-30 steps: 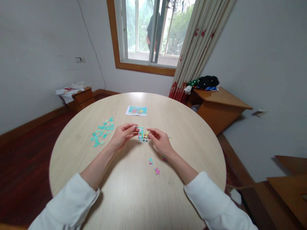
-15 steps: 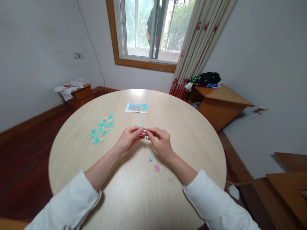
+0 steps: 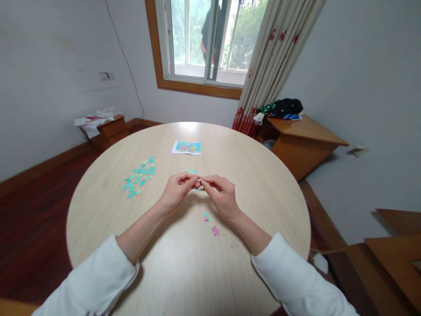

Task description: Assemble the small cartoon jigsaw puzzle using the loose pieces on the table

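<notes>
Two hands (image 3: 178, 189) (image 3: 221, 193) pinch one partly hidden puzzle piece (image 3: 199, 180) over one round table (image 3: 184, 272) bearing one picture sheet (image 3: 187, 148).

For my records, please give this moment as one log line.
left hand: at puzzle piece | right hand: same piece | picture sheet: beyond hands | teal pieces: farther left

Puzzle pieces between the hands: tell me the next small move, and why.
Probably ease the right hand aside a little: its fingertips and those of the left hand crowd together at the puzzle pieces, hiding most of them, so their fit can't be checked against the printed picture lying beyond.
</notes>
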{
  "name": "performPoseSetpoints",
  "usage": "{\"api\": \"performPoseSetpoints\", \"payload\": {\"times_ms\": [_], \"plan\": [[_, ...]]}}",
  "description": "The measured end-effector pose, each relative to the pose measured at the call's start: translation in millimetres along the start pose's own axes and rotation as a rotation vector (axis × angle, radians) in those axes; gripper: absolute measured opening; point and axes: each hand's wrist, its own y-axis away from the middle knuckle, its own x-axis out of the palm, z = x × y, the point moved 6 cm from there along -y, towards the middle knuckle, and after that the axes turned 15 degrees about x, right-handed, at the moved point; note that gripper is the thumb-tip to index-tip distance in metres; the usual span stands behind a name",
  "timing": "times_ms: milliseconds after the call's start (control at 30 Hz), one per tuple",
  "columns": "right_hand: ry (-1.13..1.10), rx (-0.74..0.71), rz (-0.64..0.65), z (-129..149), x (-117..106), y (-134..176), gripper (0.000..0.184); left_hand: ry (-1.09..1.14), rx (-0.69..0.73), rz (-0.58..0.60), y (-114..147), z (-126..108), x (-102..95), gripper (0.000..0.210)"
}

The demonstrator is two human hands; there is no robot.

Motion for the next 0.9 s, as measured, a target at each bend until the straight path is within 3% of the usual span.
{"api": "performPoseSetpoints", "payload": {"times_ms": [533,900], "plan": [[-0.013,-0.012,-0.020,0.2,1.2,-0.6,0.010,-0.243,0.155,0.049,-2.7,-5.8,-1.7,0.035],[0.010,-0.029,0.008,0.9,0.8,-0.5,0.009,-0.248,0.147,0.040,-3.3,-6.3,-2.1,0.037]]}}
